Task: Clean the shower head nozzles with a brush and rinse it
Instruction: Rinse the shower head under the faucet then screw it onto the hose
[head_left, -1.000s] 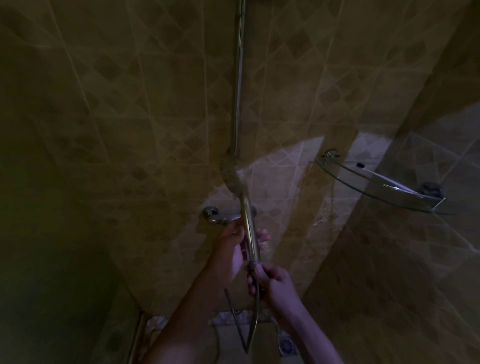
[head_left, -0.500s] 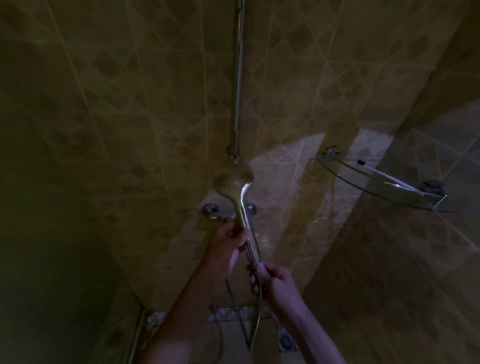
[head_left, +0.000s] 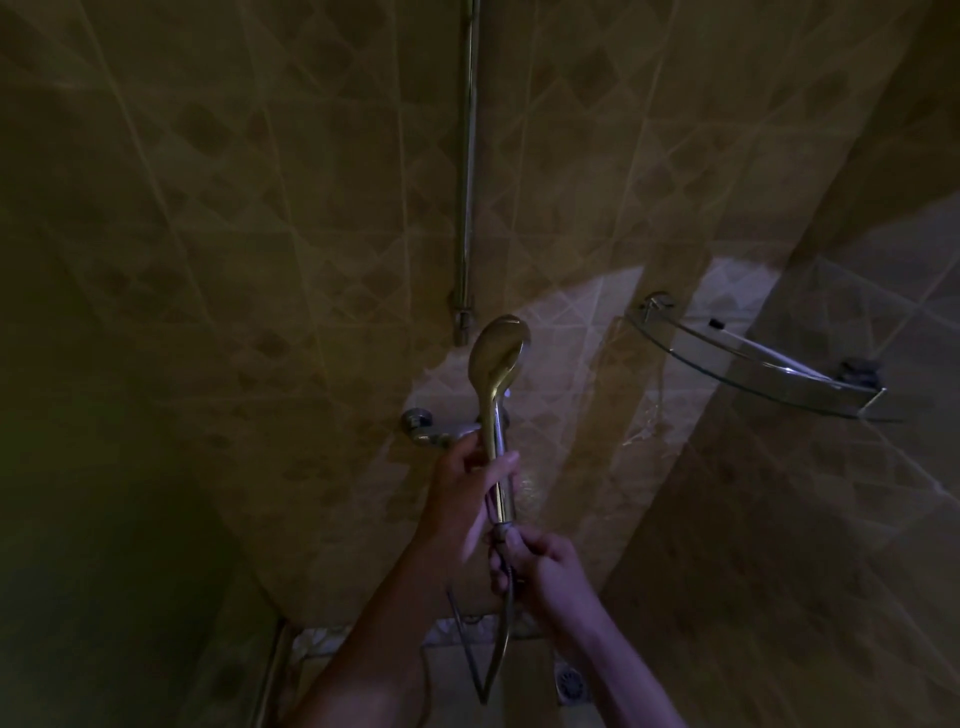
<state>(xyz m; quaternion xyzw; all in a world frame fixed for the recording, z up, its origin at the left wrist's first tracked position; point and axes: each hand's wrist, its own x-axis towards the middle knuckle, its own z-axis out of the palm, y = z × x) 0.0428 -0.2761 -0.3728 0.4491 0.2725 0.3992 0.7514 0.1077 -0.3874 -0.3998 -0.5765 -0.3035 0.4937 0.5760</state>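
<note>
A chrome hand shower head (head_left: 496, 358) stands upright in front of the tiled wall, its rounded back towards me and the nozzle face turned away to the right. My left hand (head_left: 462, 499) is wrapped around the middle of its handle. My right hand (head_left: 540, 566) grips the bottom of the handle where the metal hose (head_left: 501, 649) joins and loops down. No brush is in view.
A vertical chrome rail (head_left: 467, 171) runs up the wall behind the head. The wall tap (head_left: 431, 428) sits just behind my left hand. A glass corner shelf (head_left: 753, 364) juts out at the right. A floor drain (head_left: 569, 683) lies below.
The shower head has turned in my hands: its face no longer points at me, and its chrome back shows. Both hands stay on the handle.
</note>
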